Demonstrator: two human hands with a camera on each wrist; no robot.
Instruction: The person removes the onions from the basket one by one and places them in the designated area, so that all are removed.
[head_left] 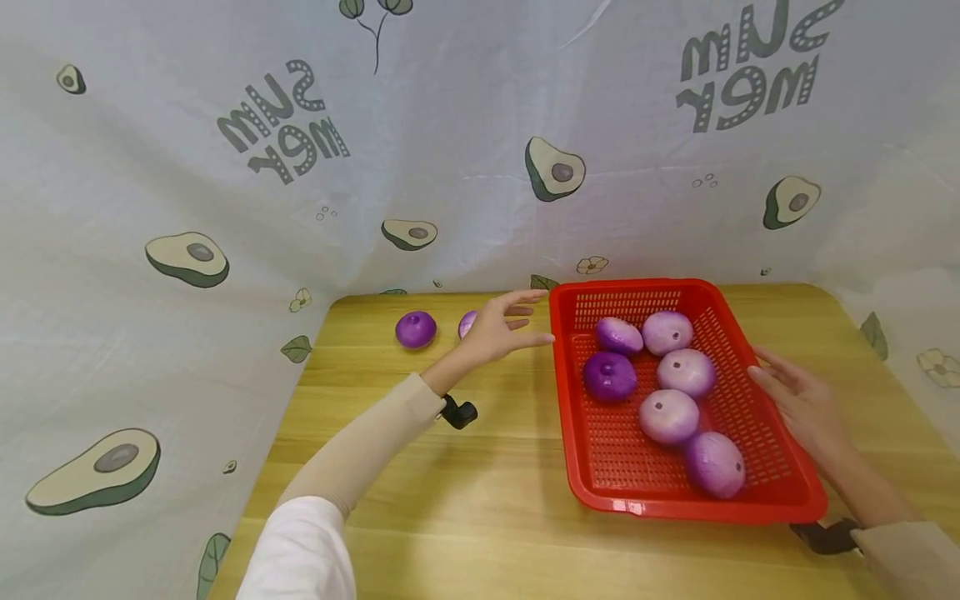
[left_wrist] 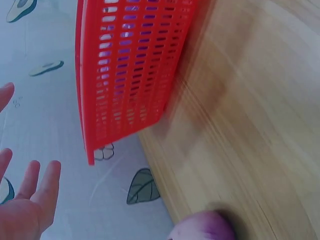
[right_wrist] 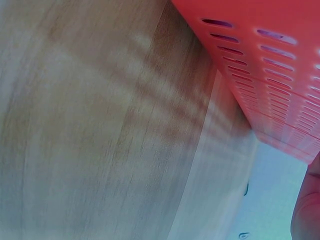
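A red perforated basket (head_left: 780,492) sits on the wooden table and holds several purple onions (head_left: 669,415). My left hand (head_left: 504,327) hovers open, fingers spread, just left of the basket's far corner. Behind that hand lies a purple onion (head_left: 467,323), partly hidden, and another purple onion (head_left: 416,329) lies further left. The left wrist view shows the basket wall (left_wrist: 130,65), my open left hand (left_wrist: 22,210) and an onion (left_wrist: 205,227) at the bottom. My right hand (head_left: 795,396) rests open against the basket's right rim; its wrist view shows the basket side (right_wrist: 270,65).
A cloth printed with avocados (head_left: 187,258) hangs round the table at the back and both sides. Bare wooden tabletop (head_left: 480,500) lies in front and to the left of the basket. The table's left edge (head_left: 292,400) meets the cloth.
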